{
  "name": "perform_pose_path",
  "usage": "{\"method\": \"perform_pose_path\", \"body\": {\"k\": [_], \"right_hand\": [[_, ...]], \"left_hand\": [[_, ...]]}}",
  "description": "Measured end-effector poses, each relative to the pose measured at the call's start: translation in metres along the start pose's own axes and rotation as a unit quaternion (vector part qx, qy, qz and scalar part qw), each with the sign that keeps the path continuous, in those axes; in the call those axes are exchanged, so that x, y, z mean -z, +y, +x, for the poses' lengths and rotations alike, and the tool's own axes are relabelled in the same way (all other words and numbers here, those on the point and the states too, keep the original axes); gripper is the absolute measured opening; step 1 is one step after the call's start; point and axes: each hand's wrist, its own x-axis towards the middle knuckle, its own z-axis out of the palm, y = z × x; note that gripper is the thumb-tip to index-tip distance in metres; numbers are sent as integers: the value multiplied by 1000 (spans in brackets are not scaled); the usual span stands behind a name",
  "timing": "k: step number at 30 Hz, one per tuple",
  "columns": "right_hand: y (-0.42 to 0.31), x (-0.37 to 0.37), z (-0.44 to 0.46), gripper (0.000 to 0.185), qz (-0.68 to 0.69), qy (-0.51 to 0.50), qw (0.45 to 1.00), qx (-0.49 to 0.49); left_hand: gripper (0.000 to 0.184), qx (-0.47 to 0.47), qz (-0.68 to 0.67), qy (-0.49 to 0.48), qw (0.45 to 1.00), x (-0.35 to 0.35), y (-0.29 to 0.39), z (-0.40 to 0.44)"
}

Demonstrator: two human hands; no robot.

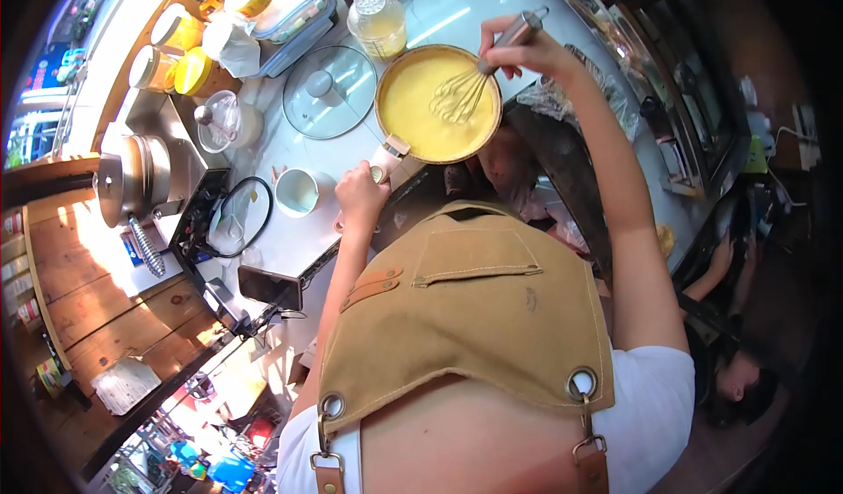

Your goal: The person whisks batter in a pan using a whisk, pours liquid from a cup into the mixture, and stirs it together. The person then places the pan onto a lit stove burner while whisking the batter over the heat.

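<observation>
"What do we see first, from the left?"

"Jars with yellow lids toward the left edge of the desk, then the white mug near its front edge, and the glass lid lying just beside the pan."

"And our left hand?"

"We have its fingers clamped around the pan handle. The pan sits by the front edge, holding a yellow mixture."

"Our right hand?"

"We have its fingers closed on the upright part of the whisk, its wires in the mixture."
</observation>
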Motion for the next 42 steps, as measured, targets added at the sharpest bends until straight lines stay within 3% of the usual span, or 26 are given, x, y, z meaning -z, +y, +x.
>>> {"method": "perform_pose_path", "body": {"k": [4, 6, 11, 14, 18, 23, 26, 30, 34, 37, 42], "right_hand": [[9, 15, -5, 11, 40, -39, 997, -62], [17, 20, -2, 10, 76, 78, 994, -27], [30, 22, -3, 8, 113, 23, 992, -54], [33, 25, -1, 9, 113, 167, 979, -11], [45, 17, 1, 9, 148, 80, 985, -34], [47, 16, 7, 10, 139, 172, 975, -22], [45, 1, 6, 13, 162, 57, 983, -58], [50, 22, 14, 13, 118, 149, 981, -33], [55, -3, 23, 12, 151, 121, 981, 9], [43, 8, 22, 9, 103, 92, 988, -69], [48, -14, 29, 9, 148, 112, 983, -1]], "left_hand": [[16, -2, -13, 6, 1000, 1, 0, -3], [15, -2, -19, 13, 1000, 0, -1, -2], [13, -17, -34, 13, 999, 4, -1, -3], [12, -13, -34, 14, 999, 2, 0, -3], [12, -4, -32, 5, 999, 2, -1, -2], [12, 0, -16, 5, 1000, 1, 0, -2], [13, -4, -9, -2, 1000, 2, 0, -1], [15, -12, -25, 12, 1000, 4, 1, -2], [19, -7, -27, 0, 1000, 1, -2, 0], [23, -2, -23, -15, 1000, -1, -3, -1], [24, 2, -11, -26, 1000, -2, -4, 0]]}}
